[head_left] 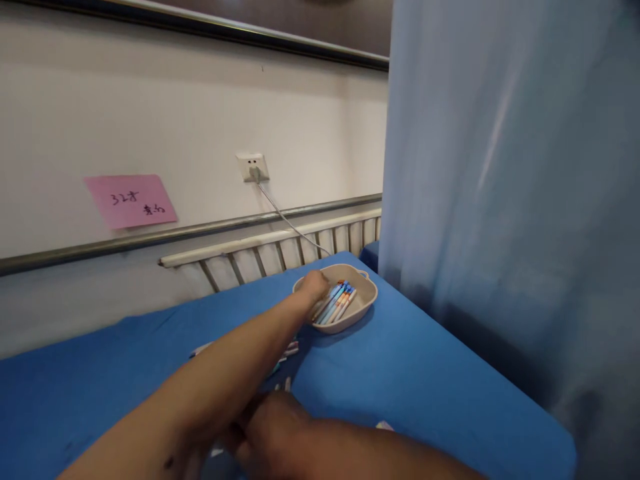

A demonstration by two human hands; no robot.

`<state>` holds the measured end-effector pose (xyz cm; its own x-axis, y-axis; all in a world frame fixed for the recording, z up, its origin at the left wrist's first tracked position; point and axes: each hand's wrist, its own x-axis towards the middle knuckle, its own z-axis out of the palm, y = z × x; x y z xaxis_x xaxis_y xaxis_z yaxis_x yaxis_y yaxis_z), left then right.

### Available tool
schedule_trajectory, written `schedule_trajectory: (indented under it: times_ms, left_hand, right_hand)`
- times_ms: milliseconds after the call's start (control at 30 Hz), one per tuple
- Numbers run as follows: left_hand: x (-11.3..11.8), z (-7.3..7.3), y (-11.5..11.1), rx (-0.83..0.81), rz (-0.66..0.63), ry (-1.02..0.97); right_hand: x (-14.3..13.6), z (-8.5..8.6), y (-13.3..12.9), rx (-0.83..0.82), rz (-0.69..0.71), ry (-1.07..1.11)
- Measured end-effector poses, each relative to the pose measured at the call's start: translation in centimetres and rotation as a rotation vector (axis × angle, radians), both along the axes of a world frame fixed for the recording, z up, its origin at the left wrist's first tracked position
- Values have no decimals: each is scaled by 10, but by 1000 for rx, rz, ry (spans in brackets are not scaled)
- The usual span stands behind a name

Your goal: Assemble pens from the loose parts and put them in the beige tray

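Observation:
My left hand (314, 287) reaches across to the left end of a beige basket (367, 303). Its fingers look curled in beside the pens, and what they may hold is hidden. Several pens (336, 305) with pale barrels and blue or orange ends lie side by side in the basket. My right hand (275, 427) is low in front, partly beneath my left forearm, with its fingers bent and in shadow. Pale pen-like ends (287, 384) show just beyond it; whether it grips them is unclear. More pens (291, 348) lie on the blue cover, partly hidden behind my left forearm.
A blue cover (425, 373) spreads over the bed or table. Behind it run a pale slatted rail (270, 241) and a wall with a plugged-in socket (253, 167) and pink note (133, 201). A blue curtain (500, 167) hangs at right. A small pale item (385, 425) lies near my right forearm.

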<state>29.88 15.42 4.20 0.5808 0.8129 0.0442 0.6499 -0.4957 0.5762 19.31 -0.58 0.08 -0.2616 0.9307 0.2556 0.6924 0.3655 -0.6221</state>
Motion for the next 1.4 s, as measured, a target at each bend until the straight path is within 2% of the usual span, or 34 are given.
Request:
schedule_trajectory:
  times_ms: [100,167,233,300,333,400,467,533,667,933,1100,1233,1400]
  left_hand:
    - [-26,19,-9,-12,14,-90]
    - [-66,28,-23,0,29,-171]
    - [-121,27,-43,18,69,-235]
    - [-183,16,-62,41,147,-282]
    - [-213,7,-71,40,204,-327]
    - [-266,-14,-84,16,312,-341]
    - [-303,-32,-91,31,412,-316]
    - [-322,-43,-93,28,423,-271]
    - [-324,-48,-91,71,349,-233]
    - [-315,-59,-92,222,94,-81]
    - [-313,-56,-98,289,-31,0]
    - [-312,-56,-100,292,-41,0]
    - [-312,-61,-97,262,42,-33]
  right_hand:
    - [5,-9,5,14,-110,176]
    - [10,-18,13,-9,-245,466]
    - [15,-27,23,-94,-355,814]
    - [21,-33,31,-90,-381,903]
    - [23,-36,34,-67,-399,990]
    - [28,-38,35,-60,-396,1017]
    - [30,-39,33,-64,-373,1013]
    - [30,-40,29,-66,-349,992]
    - [28,-42,22,-77,-308,927]
    - [30,-42,18,-86,-305,886]
    - [26,-39,15,-126,-292,891]
    - [26,-37,14,-125,-293,884]
    - [27,-40,14,-121,-288,866]
